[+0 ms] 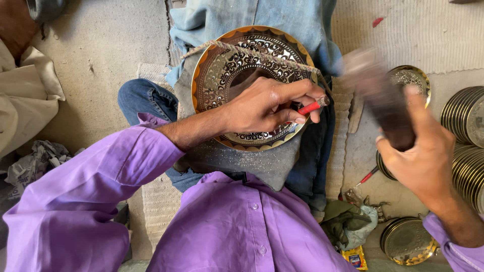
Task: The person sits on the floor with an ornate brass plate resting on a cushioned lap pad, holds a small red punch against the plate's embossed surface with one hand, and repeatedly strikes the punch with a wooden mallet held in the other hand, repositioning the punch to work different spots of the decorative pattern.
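Left hand point(262, 106) pinches a red-tipped chisel point(313, 106) against the engraved brass plate point(227, 70) on the lap; right hand point(423, 156), grip clenched round a blurred dark mallet point(383, 100), hangs beside it

Bright, even daylight; raised mallet point(375, 95) motion-blurred, brass plate point(252, 85) glinting

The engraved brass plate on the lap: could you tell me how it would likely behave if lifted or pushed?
The engraved brass plate looks like rigid metal, so probably stiff, not floppy. Its polished centre suggests a slippery grip. A rope crosses it and the left hand rests on it, so it likely resists sliding.
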